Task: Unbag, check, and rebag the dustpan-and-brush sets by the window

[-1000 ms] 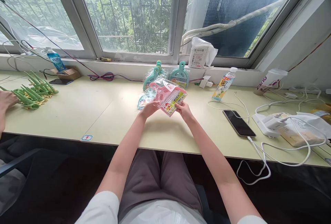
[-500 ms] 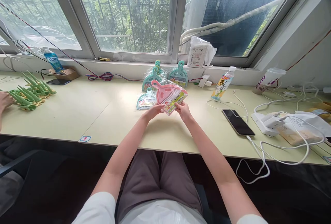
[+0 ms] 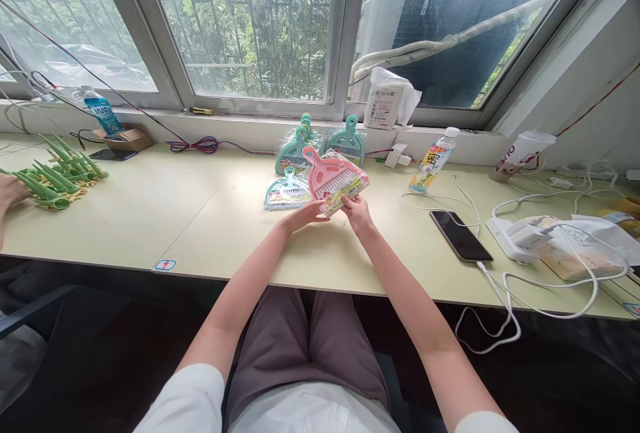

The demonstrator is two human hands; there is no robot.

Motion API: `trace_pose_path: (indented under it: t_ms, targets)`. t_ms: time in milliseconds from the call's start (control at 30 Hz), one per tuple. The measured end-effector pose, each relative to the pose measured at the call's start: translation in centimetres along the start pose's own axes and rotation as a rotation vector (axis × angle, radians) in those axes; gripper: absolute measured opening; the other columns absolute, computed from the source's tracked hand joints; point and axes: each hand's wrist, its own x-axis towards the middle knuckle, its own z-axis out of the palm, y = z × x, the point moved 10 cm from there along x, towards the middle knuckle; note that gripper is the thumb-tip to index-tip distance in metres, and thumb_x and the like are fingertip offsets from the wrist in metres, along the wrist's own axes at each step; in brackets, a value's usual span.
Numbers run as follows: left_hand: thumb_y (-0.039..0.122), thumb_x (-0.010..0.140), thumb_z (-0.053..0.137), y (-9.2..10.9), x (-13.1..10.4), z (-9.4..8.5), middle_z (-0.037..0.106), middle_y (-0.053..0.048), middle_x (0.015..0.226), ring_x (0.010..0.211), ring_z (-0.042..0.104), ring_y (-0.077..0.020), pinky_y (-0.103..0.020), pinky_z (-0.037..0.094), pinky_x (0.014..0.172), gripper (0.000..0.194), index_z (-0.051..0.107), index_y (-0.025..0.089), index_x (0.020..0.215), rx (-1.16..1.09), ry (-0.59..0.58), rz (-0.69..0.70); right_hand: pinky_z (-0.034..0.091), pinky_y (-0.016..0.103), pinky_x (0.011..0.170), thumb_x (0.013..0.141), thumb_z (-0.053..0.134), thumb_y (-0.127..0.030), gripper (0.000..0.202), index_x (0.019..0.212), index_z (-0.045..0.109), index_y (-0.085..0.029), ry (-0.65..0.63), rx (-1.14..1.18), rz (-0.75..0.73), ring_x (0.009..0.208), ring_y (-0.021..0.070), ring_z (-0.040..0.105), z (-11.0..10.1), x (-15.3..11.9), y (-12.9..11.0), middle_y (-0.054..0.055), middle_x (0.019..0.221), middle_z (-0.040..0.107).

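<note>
The pink dustpan is made of smooth plastic, and it is wrapped in thin, clear plastic that is wrinkled and shiny. A glossy label with print can be seen on it. The green dustpans are made of plastic too, and they are wrapped in the same crinkly, see-through way. The tabletop is finished smooth, with a soft shine. The phone is fronted with dark, glossy glass. The small box is made of dull brown card. The trousers are made of matt cloth. The window frame is made of dull grey metal.
</note>
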Motion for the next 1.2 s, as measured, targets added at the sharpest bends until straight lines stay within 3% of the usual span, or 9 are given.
trace_pose_path:
  t_ms: [133,267,433,667,833,933,1000,1100,1200]
  targets:
    - [0.039,0.083,0.061,1.0,0.1,-1.7,0.065,-0.011,0.12,0.107,0.061,-0.0247,-0.036,0.048,0.089,0.042,0.061,0.018,0.12,-0.03,0.13,0.118,0.056,0.039,0.09,0.061,0.082,-0.028,0.034,0.087,0.061,-0.02,-0.008,-0.03,0.033,0.098,0.0231,0.066,0.0,0.2,0.6,0.006,0.096,0.071]
    - [0.034,0.083,0.064,0.1,0.0,-1.2,0.063,-0.01,0.123,0.108,0.061,-0.0238,-0.036,0.048,0.089,0.04,0.06,0.02,0.12,-0.02,0.092,0.028,0.057,0.04,0.088,0.06,0.083,-0.027,0.034,0.086,0.061,-0.02,-0.014,-0.04,0.043,0.097,0.0234,0.067,-0.3,0.4,0.6,0.005,0.096,0.071]
    - [0.031,0.082,0.064,-0.1,0.1,-1.0,0.062,-0.01,0.126,0.109,0.061,-0.023,-0.036,0.049,0.091,0.04,0.059,0.02,0.121,-0.002,0.097,0.031,0.056,0.039,0.089,0.064,0.08,-0.024,0.03,0.086,0.061,-0.02,-0.033,-0.057,0.049,0.095,0.0222,0.068,-0.5,0.8,0.3,0.004,0.095,0.072]
    - [0.034,0.079,0.061,-0.9,0.4,-1.7,0.072,-0.014,0.094,0.08,0.07,-0.0252,-0.041,0.054,0.078,0.044,0.057,0.011,0.117,0.148,0.165,-0.036,0.058,0.037,0.085,0.073,0.072,-0.017,0.017,0.086,0.062,-0.018,-0.034,-0.135,0.157,0.079,0.0184,0.071,-0.9,1.0,0.9,0.005,0.087,0.073]
    - [0.027,0.073,0.059,-0.1,0.5,-4.4,0.072,-0.011,0.084,0.069,0.068,-0.0228,-0.039,0.055,0.07,0.039,0.058,0.011,0.108,0.075,0.313,0.013,0.059,0.038,0.081,0.079,0.068,-0.031,0.018,0.084,0.063,-0.015,-0.103,-0.249,0.229,0.075,0.0211,0.071,-1.2,1.1,0.7,0.01,0.079,0.073]
    - [0.026,0.072,0.053,0.3,0.0,-6.9,0.07,-0.009,0.079,0.066,0.066,-0.0215,-0.038,0.054,0.069,0.038,0.057,0.011,0.107,-0.02,0.424,0.014,0.056,0.042,0.085,0.084,0.059,-0.031,0.016,0.09,0.064,-0.016,0.077,-0.453,-0.03,0.083,0.0229,0.07,-3.3,1.4,-2.8,0.012,0.087,0.072]
    - [0.025,0.071,0.051,0.8,-0.6,-8.5,0.07,-0.006,0.077,0.066,0.065,-0.0204,-0.035,0.054,0.068,0.043,0.055,0.013,0.112,-0.074,0.492,0.032,0.049,0.046,0.097,0.085,0.055,-0.024,0.022,0.105,0.063,-0.021,0.164,-0.677,-0.308,0.106,0.0245,0.064,-3.4,0.8,-6.1,0.011,0.115,0.065]
    - [0.022,0.068,0.052,1.5,-1.4,-10.0,0.069,-0.004,0.079,0.066,0.065,-0.0186,-0.031,0.053,0.065,0.048,0.052,0.017,0.116,-0.127,0.549,0.074,0.027,0.049,0.113,0.077,0.062,-0.015,0.05,0.125,0.055,-0.029,0.05,-0.988,-0.573,0.137,0.0256,0.034,-0.8,-0.3,-7.7,0.005,0.146,0.041]
    - [0.021,0.068,0.053,1.4,-1.6,-10.2,0.068,-0.003,0.077,0.06,0.062,-0.0158,-0.028,0.051,0.059,0.045,0.053,0.018,0.112,-0.138,0.545,0.056,0.022,0.048,0.114,0.074,0.07,-0.022,0.043,0.115,0.063,-0.031,-0.086,-0.978,-0.603,0.136,0.0258,0.035,0.7,-0.5,-7.1,0.002,0.14,0.049]
